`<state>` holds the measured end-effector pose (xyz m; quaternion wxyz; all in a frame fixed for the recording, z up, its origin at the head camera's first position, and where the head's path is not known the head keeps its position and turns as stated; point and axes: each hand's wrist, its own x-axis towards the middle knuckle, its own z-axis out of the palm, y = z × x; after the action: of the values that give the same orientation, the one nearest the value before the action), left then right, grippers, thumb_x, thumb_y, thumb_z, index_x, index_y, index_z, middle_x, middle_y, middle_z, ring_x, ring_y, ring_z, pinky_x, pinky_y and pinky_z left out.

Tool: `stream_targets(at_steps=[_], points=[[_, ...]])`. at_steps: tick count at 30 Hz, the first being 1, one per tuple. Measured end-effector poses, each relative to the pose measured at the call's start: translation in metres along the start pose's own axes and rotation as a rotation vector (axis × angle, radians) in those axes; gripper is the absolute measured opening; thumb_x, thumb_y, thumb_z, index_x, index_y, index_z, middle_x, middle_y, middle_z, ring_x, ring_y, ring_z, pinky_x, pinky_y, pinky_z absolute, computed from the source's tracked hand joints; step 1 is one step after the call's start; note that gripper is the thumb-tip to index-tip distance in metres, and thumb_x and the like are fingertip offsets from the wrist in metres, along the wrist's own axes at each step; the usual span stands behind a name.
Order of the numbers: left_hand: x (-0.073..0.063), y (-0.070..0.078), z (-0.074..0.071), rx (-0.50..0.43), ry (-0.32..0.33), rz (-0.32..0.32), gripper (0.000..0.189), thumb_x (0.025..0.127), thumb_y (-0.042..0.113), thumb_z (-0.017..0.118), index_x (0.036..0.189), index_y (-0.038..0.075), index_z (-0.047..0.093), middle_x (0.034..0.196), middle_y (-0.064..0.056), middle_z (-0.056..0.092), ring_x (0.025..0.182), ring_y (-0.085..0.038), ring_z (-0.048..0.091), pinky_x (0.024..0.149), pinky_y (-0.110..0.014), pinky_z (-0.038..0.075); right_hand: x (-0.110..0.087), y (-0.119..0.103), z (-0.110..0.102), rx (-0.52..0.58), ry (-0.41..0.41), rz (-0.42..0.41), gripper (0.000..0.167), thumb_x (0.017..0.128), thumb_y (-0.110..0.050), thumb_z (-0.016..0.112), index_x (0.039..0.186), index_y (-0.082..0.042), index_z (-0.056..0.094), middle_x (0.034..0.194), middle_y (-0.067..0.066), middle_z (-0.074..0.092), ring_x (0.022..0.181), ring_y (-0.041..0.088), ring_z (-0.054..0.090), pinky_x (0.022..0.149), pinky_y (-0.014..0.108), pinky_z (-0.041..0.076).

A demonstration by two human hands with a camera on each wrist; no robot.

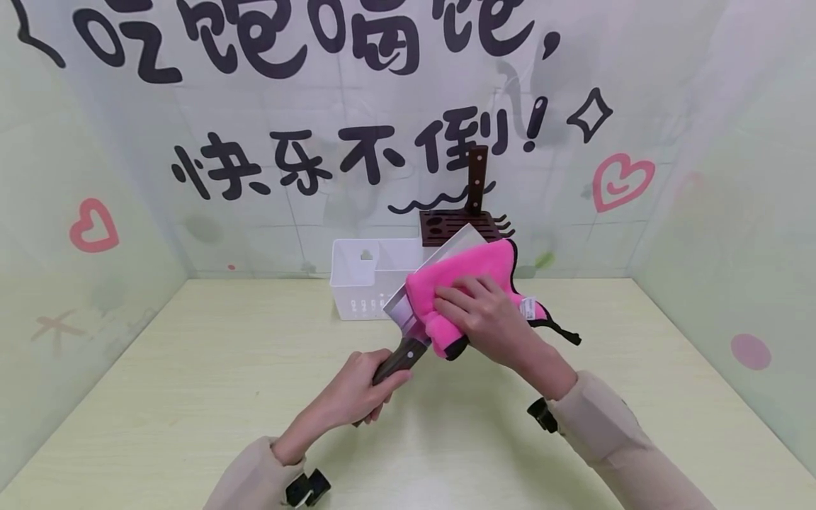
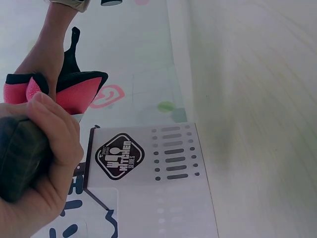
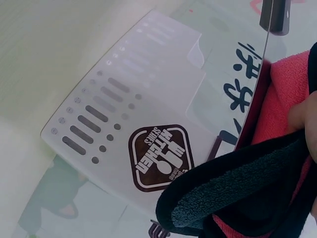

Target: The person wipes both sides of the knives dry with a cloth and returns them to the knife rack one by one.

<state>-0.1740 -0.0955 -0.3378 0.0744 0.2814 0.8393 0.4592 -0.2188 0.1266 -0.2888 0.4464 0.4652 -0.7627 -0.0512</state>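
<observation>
A raised cleaver (image 1: 401, 312) slants from near left to far right: my left fingers (image 2: 60, 134), the nearer, clamp its handle (image 1: 408, 354), while my right fingers (image 1: 452, 304) grip a pink cloth (image 1: 468, 269) against its blade (image 1: 461, 242), with a white holder (image 1: 353, 297) beyond, at the desk's (image 1: 255, 382) far side.

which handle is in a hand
The dark handle of the knife, gripped by the left hand; the brown handle rises from the rack, untouched.
</observation>
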Motion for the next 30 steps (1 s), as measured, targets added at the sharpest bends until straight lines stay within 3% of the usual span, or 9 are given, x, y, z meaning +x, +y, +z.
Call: stream_targets(at_steps=[7, 17, 30], points=[[0.0005, 0.0007, -0.0028, -0.009, 0.006, 0.001, 0.026, 0.090, 0.024, 0.053, 0.079, 0.000, 0.050, 0.051, 0.001, 0.046, 0.034, -0.007, 0.045, 0.028, -0.027, 0.039, 0.0027, -0.0043, -0.0023, 0.019, -0.018, -0.038, 0.032, 0.067, -0.008, 0.077, 0.098, -0.009, 0.067, 0.098, 0.004, 0.066, 0.085, 0.021, 0.057, 0.071, 0.032, 0.049], [-0.0008, 0.0012, -0.0074, -0.026, 0.019, -0.008, 0.026, 0.090, 0.023, 0.053, 0.081, -0.002, 0.050, 0.051, 0.002, 0.045, 0.034, -0.007, 0.044, 0.029, -0.025, 0.038, 0.0032, -0.0076, -0.0001, 0.018, 0.022, -0.114, 0.035, 0.066, -0.010, 0.078, 0.099, -0.009, 0.067, 0.098, 0.003, 0.066, 0.084, 0.020, 0.057, 0.070, 0.028, 0.048], [-0.0002, -0.0001, -0.0067, -0.025, 0.023, 0.002, 0.025, 0.090, 0.022, 0.053, 0.078, 0.000, 0.049, 0.051, 0.002, 0.045, 0.034, -0.006, 0.044, 0.029, -0.026, 0.038, 0.0036, -0.0060, -0.0017, 0.016, 0.025, -0.117, 0.034, 0.066, -0.008, 0.078, 0.098, -0.008, 0.067, 0.098, 0.004, 0.066, 0.084, 0.021, 0.057, 0.072, 0.029, 0.049]])
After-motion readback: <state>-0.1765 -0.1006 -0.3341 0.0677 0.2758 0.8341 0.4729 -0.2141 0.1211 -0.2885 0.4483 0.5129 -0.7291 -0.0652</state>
